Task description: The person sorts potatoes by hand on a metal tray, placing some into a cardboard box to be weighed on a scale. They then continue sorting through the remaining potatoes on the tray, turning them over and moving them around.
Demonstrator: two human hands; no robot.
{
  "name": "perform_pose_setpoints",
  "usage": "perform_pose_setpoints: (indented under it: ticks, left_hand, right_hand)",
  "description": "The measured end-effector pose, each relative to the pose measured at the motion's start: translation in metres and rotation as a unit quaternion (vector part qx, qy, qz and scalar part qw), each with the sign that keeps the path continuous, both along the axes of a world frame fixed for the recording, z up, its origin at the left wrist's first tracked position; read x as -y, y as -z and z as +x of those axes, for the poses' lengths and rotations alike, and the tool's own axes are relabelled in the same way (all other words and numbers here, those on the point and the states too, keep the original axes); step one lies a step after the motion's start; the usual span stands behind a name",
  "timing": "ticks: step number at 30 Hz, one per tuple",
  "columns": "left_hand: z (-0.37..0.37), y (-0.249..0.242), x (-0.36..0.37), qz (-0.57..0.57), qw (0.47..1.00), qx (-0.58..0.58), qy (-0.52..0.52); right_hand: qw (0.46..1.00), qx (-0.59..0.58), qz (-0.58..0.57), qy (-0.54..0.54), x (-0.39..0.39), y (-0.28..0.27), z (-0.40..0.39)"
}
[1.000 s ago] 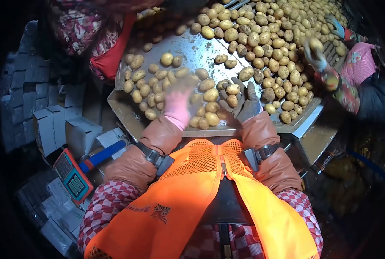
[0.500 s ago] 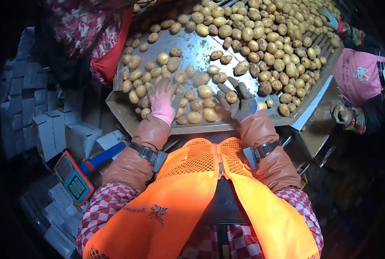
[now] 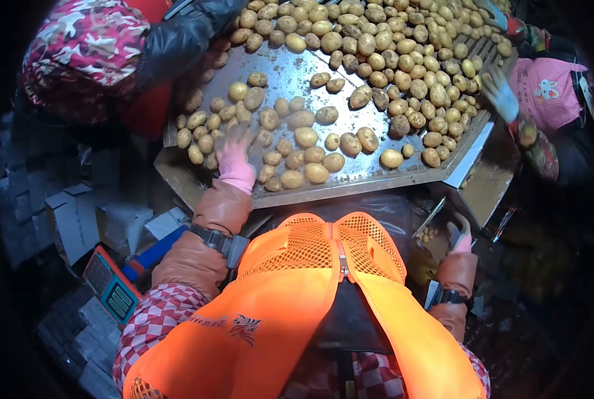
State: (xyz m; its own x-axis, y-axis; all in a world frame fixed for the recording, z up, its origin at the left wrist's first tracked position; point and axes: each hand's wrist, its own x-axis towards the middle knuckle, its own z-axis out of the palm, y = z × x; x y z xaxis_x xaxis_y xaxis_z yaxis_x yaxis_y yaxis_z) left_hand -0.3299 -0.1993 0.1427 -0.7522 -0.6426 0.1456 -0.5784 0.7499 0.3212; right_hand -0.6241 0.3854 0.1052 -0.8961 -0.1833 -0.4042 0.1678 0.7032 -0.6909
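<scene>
Many potatoes [image 3: 305,137] lie on a dirty metal sorting table [image 3: 297,73]. My left hand [image 3: 235,156], in a pink and grey glove, rests among the potatoes at the table's near left, its slightly blurred fingers stretched out. My right hand [image 3: 460,234], gloved alike, is off the table, low to the right. Its fingers look apart, and no potato shows in it. Beside that hand, small potatoes [image 3: 426,235] lie in a container below the table edge.
At the left a co-worker's dark sleeve [image 3: 184,43] reaches over the table. Another co-worker's gloved hand [image 3: 500,93] is at the right edge. A cardboard box [image 3: 488,186] stands below that corner. A scale display [image 3: 114,286] and white cartons [image 3: 74,223] are at lower left.
My right hand has left the table and moved down to the right; the small potato in it no longer shows. My left hand has shifted slightly left. The left co-worker's arm now reaches in.
</scene>
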Motion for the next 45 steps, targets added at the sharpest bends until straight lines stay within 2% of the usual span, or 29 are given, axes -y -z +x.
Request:
perform_pose_setpoints:
  ticks: [2, 4, 5, 7, 8, 9, 10, 11, 14, 15, 17, 19, 20, 21, 22, 24, 26, 29, 32, 33, 35, 36, 38, 39, 40, 41, 42, 43, 45]
  left_hand:
    - [-0.017, -0.013, -0.011, 0.003, 0.999, -0.042, 0.024]
    - [-0.05, -0.027, -0.035, 0.038, 0.992, -0.067, 0.096]
    - [-0.066, -0.03, -0.048, 0.071, 0.983, -0.069, 0.156]
    - [-0.088, -0.026, -0.056, -0.072, 0.953, 0.061, 0.286]
    - [-0.093, -0.024, -0.054, -0.141, 0.919, 0.128, 0.344]
    - [-0.094, -0.032, -0.045, -0.083, 0.943, 0.159, 0.28]
    - [-0.096, -0.049, -0.031, -0.027, 0.958, 0.188, 0.214]
    - [-0.092, -0.061, -0.019, 0.027, 0.965, 0.215, 0.146]
    - [-0.031, -0.03, 0.015, -0.054, 0.985, 0.13, 0.105]
    - [-0.009, -0.014, 0.014, -0.078, 0.989, 0.09, 0.09]
    - [0.01, -0.031, 0.001, -0.052, 0.99, 0.105, 0.079]
    - [0.023, -0.034, -0.018, -0.008, 0.996, 0.078, 0.05]
    - [0.027, -0.027, -0.019, 0.025, 0.998, 0.059, 0.026]
    - [0.033, -0.018, -0.019, 0.057, 0.998, 0.04, 0.002]
    - [0.038, -0.014, -0.018, 0.089, 0.996, 0.022, -0.023]
    - [0.025, -0.03, -0.011, 0.119, 0.991, -0.014, -0.059]
    - [-0.005, -0.052, -0.013, 0.162, 0.985, 0.0, -0.06]
    - [-0.039, -0.028, -0.035, -0.047, 0.996, 0.028, 0.068]
    - [-0.002, -0.005, -0.015, -0.077, 0.982, 0.091, 0.148]
    - [0.007, -0.021, -0.018, -0.086, 0.989, 0.08, 0.094]
    - [0.032, -0.013, -0.011, -0.019, 0.994, 0.105, -0.004]
    - [0.044, -0.011, -0.004, 0.012, 0.992, 0.117, -0.053]
    - [0.053, -0.019, 0.008, 0.05, 0.974, 0.121, -0.184]
    - [0.045, -0.016, 0.017, -0.089, 0.975, 0.088, -0.184]
    - [0.032, -0.014, 0.028, -0.097, 0.98, 0.037, -0.169]
    - [0.014, -0.013, 0.039, -0.105, 0.982, -0.014, -0.155]
    - [-0.006, -0.013, 0.047, -0.113, 0.981, -0.063, -0.142]
    - [-0.031, -0.019, 0.053, -0.059, 0.989, -0.053, -0.124]
    - [-0.083, -0.035, 0.044, -0.02, 0.996, 0.029, -0.079]
  right_hand:
    - [0.974, 0.03, 0.179, 0.139, 0.006, -0.035, 0.003]
    - [0.982, -0.068, -0.122, 0.125, 0.015, -0.008, 0.001]
    - [0.977, -0.058, -0.161, 0.129, 0.064, -0.011, 0.005]
    - [0.963, -0.074, -0.236, 0.104, 0.153, -0.014, 0.013]
    - [0.974, -0.145, -0.173, -0.017, 0.182, -0.016, 0.016]
    - [0.973, -0.123, -0.188, -0.052, 0.222, -0.048, 0.027]
    - [0.969, -0.179, -0.091, -0.145, 0.237, -0.059, 0.022]
    - [0.963, -0.183, -0.133, -0.147, 0.247, -0.048, 0.012]
    - [0.973, -0.105, -0.175, -0.106, 0.28, -0.074, 0.009]
    - [0.939, -0.264, -0.126, -0.18, 0.279, -0.048, -0.015]
    - [0.943, -0.299, -0.03, -0.142, 0.314, -0.05, -0.019]
    - [0.951, -0.216, 0.122, -0.187, 0.357, -0.058, 0.002]
    - [0.888, -0.199, 0.3, -0.287, 0.383, -0.081, 0.018]
    - [0.881, -0.235, 0.293, -0.288, 0.404, -0.047, 0.024]
    - [0.894, -0.215, 0.242, -0.309, 0.425, -0.062, 0.041]
    - [0.906, -0.23, 0.04, -0.352, 0.447, -0.03, 0.059]
    - [0.855, -0.226, -0.025, -0.465, 0.459, -0.008, 0.076]
    - [0.821, -0.168, -0.085, -0.538, 0.455, -0.027, 0.094]
    - [0.859, -0.152, -0.195, -0.449, 0.414, -0.032, 0.063]
    - [0.889, -0.178, -0.194, -0.374, 0.398, -0.02, 0.042]
    - [0.91, -0.272, -0.074, -0.303, 0.361, -0.031, 0.01]
    - [0.89, -0.339, 0.043, -0.303, 0.348, -0.059, 0.003]
    - [0.913, -0.234, 0.149, -0.299, 0.33, -0.058, 0.008]
    - [0.917, -0.18, 0.2, -0.294, 0.325, -0.056, 0.009]
    - [0.928, -0.121, 0.175, -0.306, 0.332, -0.048, 0.028]
    - [0.89, -0.143, 0.273, -0.337, 0.356, -0.072, 0.061]
    - [0.894, -0.171, 0.259, -0.323, 0.376, -0.081, 0.083]
    - [0.873, -0.123, 0.225, -0.414, 0.39, -0.084, 0.081]
    - [0.866, -0.143, 0.134, -0.461, 0.416, -0.079, 0.096]
